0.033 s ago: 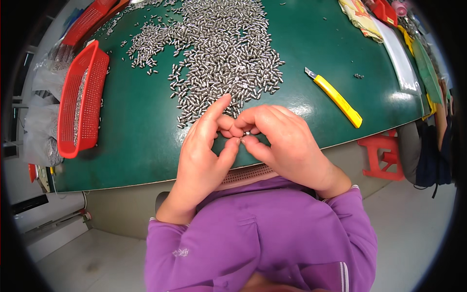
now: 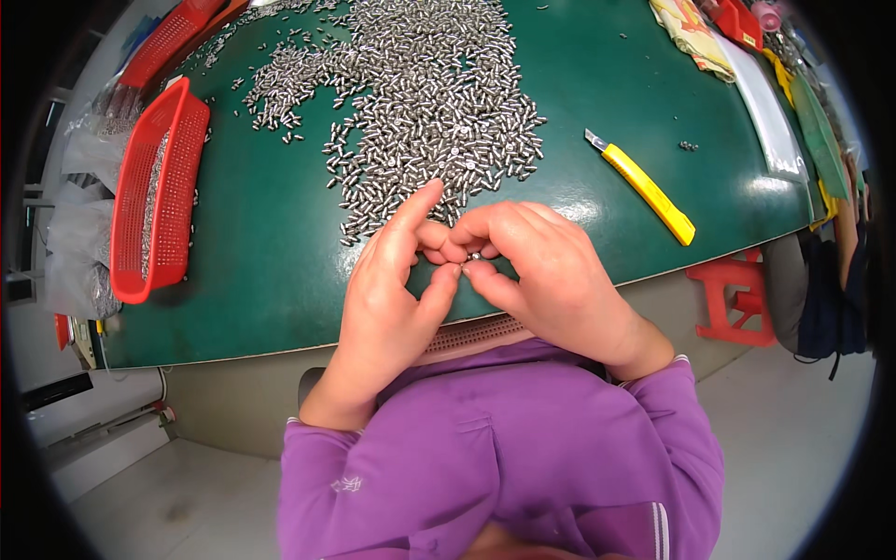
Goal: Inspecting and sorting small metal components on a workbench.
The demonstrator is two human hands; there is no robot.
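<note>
My left hand (image 2: 381,285) and my right hand (image 2: 560,275) meet fingertip to fingertip above the near edge of the table. A small shiny metal piece (image 2: 475,257) shows between the pinched fingers of my right hand. The left thumb and a bent finger close in beside it, while the left index finger points up and away; what lies between those left fingertips is hidden. Just beyond my hands spreads a large pile of small silver metal pieces (image 2: 420,112), each short, round and narrowed toward one end.
On the green table (image 2: 271,252), a yellow box cutter (image 2: 649,191) lies at the right with its blade out. A red perforated basket (image 2: 177,219) of metal pieces stands at the left. Bags and a cloth (image 2: 693,39) line the far right edge. Below is a red stool (image 2: 733,308).
</note>
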